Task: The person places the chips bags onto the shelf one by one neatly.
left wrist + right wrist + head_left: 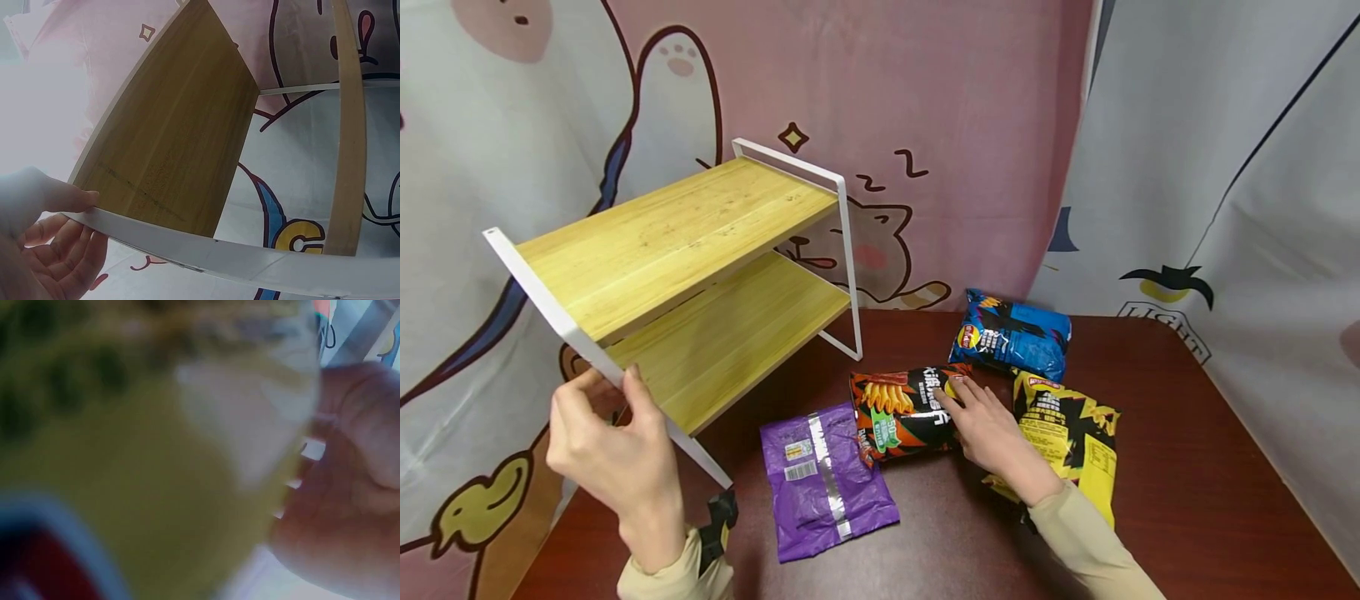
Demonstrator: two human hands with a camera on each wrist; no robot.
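Observation:
A two-tier shelf rack point(692, 242) with light wooden boards and white metal side frames stands on the left in the head view. My left hand point(617, 442) pinches its near white side frame; in the left wrist view the thumb point(78, 199) lies on one side of the frame and the fingers curl on the other. My right hand point(992, 429) rests on a black-and-orange chip bag point(898, 417), its fingers extended over the bag's right part. Under the right forearm lies a yellow chip bag point(1071, 425), which fills much of the right wrist view, blurred.
A purple bag point(827, 492) with a silver seam lies face down left of the black-and-orange bag. Behind the yellow one is a blue chip bag point(1015, 337). All rest on a dark reddish-brown table point(1210, 500); a printed curtain point(970, 125) hangs behind it.

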